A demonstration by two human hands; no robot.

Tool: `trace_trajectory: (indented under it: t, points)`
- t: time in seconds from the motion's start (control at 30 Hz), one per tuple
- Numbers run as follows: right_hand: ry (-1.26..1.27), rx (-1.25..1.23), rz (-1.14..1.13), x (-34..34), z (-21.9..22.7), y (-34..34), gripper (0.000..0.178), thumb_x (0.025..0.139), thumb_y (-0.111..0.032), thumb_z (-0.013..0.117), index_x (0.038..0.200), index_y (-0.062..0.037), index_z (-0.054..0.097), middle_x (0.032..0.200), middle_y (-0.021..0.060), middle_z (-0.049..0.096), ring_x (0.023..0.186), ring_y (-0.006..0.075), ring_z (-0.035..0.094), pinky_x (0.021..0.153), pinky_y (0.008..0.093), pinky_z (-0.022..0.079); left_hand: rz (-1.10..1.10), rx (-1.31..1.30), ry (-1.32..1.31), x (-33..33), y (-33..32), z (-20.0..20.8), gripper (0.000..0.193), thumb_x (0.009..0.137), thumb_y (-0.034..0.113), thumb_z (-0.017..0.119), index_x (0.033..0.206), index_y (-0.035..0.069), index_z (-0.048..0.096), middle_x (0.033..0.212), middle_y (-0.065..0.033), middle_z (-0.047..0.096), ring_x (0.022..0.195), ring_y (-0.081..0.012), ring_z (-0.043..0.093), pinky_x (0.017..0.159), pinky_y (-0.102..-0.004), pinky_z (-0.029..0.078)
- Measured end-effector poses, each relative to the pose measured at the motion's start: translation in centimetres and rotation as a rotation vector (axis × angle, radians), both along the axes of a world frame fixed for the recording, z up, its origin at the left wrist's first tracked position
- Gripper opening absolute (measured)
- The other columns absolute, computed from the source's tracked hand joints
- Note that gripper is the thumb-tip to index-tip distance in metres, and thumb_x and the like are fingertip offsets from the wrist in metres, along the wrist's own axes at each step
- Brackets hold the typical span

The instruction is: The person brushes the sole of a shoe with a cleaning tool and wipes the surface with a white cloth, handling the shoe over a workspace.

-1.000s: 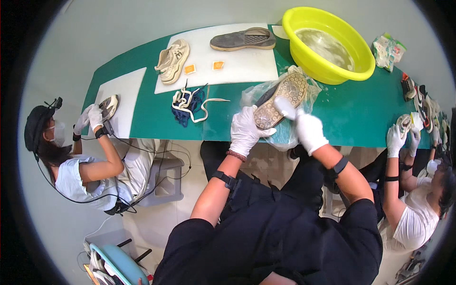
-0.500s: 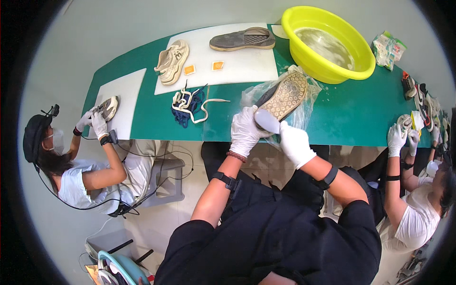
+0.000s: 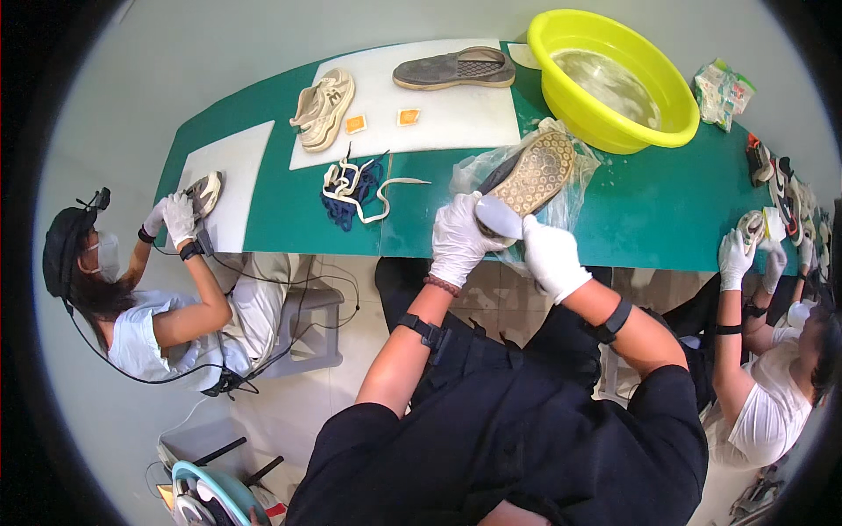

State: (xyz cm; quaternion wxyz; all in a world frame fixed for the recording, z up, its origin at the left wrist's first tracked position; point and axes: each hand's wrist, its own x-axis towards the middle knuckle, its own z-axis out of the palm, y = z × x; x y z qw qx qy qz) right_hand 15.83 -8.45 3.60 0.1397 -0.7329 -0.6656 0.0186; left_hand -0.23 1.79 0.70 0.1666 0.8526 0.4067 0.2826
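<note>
A dark slip-on style shoe lies with its tan, patterned sole [image 3: 542, 168] turned up over a crumpled clear plastic bag [image 3: 582, 165]. My left hand [image 3: 460, 235], in a white glove, is closed around the near end of that shoe. In my gloved right hand [image 3: 556, 261] is a pale tool with a smooth, rounded back [image 3: 498, 216], pressed against the near part of the sole. Its underside is hidden, so its exact kind does not show.
A yellow basin [image 3: 680, 138] of cloudy water stands at the back right. On a white board [image 3: 456, 127] lie a grey shoe [image 3: 454, 68], a beige sneaker [image 3: 326, 107] and two orange packets. Tangled laces [image 3: 358, 188] lie nearer. People work with shoes at both sides.
The view has shifted slightly. My right hand and the pale tool have made a small move along the near part of the sole; my left hand keeps its hold.
</note>
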Motion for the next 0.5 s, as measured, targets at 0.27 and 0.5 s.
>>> trace_trajectory:
  t: [0.27, 0.5]
  points:
    - [-0.128, 0.027, -0.383, 11.1, -0.9, 5.1, 0.022, 0.093, -0.011, 0.049, 0.085, -0.0029, 0.068, 0.079, 0.0217, 0.070, 0.073, 0.0379, 0.071, 0.067, 0.0492, 0.056, 0.018, -0.041, -0.013, 0.5, -0.4, 1.1, 0.095, 0.052, 0.060, 0.090, 0.120, 0.002, 0.059, 0.105, -0.0149, 0.063, 0.097, -0.0352, 0.062, 0.086, -0.0442, 0.050]
    - [-0.022, -0.020, -0.029, 1.4, 0.1, 1.3, 0.019, 0.092, -0.012, 0.050, 0.084, -0.0027, 0.064, 0.076, 0.0214, 0.069, 0.069, 0.0377, 0.070, 0.065, 0.0492, 0.055, 0.024, -0.028, -0.016, 0.2, -0.1, 0.4, 0.094, 0.051, 0.059, 0.090, 0.119, 0.002, 0.060, 0.104, -0.0147, 0.063, 0.096, -0.0341, 0.063, 0.087, -0.0435, 0.050]
